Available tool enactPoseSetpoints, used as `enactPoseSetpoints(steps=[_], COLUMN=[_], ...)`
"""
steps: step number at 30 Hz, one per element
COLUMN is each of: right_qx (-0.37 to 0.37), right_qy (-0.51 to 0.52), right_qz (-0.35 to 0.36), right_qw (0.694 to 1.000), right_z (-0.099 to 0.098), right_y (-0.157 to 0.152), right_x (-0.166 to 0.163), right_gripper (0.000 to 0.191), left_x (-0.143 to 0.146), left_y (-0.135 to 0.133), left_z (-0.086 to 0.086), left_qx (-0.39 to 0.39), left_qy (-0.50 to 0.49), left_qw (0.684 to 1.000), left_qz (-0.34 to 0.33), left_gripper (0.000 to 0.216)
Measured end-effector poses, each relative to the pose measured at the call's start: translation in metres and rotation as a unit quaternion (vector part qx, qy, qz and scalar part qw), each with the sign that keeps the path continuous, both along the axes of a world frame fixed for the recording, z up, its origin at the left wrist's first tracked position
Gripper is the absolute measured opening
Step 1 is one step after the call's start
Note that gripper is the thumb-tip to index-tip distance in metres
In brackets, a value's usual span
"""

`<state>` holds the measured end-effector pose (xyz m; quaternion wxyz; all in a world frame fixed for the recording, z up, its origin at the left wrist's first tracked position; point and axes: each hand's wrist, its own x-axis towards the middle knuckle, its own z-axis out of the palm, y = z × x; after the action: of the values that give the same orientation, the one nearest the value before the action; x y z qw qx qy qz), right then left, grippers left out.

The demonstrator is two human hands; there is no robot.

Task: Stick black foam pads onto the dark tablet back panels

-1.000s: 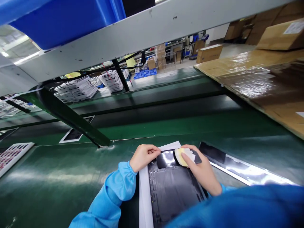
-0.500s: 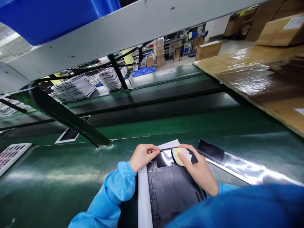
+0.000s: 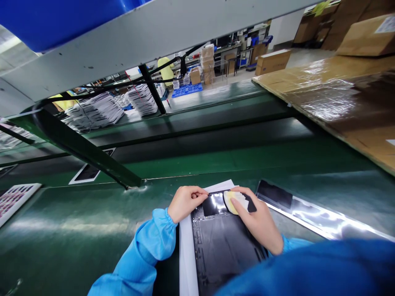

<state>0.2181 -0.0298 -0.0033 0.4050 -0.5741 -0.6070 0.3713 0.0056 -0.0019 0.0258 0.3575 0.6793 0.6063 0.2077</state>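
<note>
A flat black panel (image 3: 225,246) with a shiny dark rectangle near its far end lies in front of me on white sheets (image 3: 187,263). My left hand (image 3: 187,204) is pinched at the panel's far left corner; whatever its fingertips hold is too small to make out. In my right hand (image 3: 262,224) is a pale yellow and white pad (image 3: 233,201), resting against the shiny rectangle's right side. That hand's fingers curl round the pad and a dark piece beside it. My blue sleeve covers the panel's near right part.
A long strip (image 3: 308,209), dark and glossy, lies on the right of the green bench (image 3: 92,242). A green post (image 3: 89,148) slants down at the left, near a white-framed sheet (image 3: 18,201). Overhead runs a grey beam (image 3: 123,49). Cardboard (image 3: 308,86) juts in from the right.
The camera view has shifted slightly. Both hands, the pad and the panel keep the same positions relative to each other.
</note>
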Motion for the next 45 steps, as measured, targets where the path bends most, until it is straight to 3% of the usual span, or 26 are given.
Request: enactPoseSetpoints(steps=[15,29,45], right_qx=[0.004,0.058,0.1], right_qy=[-0.042,-0.068,-0.085], right_qz=[0.014,0.013,0.013], right_qw=[0.999,0.996,0.991], right_z=[-0.002,-0.003,-0.018], right_y=[-0.002,-0.002,0.0], right_x=[0.0,-0.002,0.0], right_gripper=[0.033,0.03,0.023], left_x=[-0.001,0.0,0.002], left_y=[0.0,-0.001,-0.008], left_z=[-0.001,-0.001,-0.001], left_qx=[0.007,0.016,0.07], left_qy=[-0.007,0.015,0.1], left_qw=[1.0,1.0,0.992], left_qz=[-0.001,-0.004,-0.02], left_gripper=[0.027,0.025,0.016])
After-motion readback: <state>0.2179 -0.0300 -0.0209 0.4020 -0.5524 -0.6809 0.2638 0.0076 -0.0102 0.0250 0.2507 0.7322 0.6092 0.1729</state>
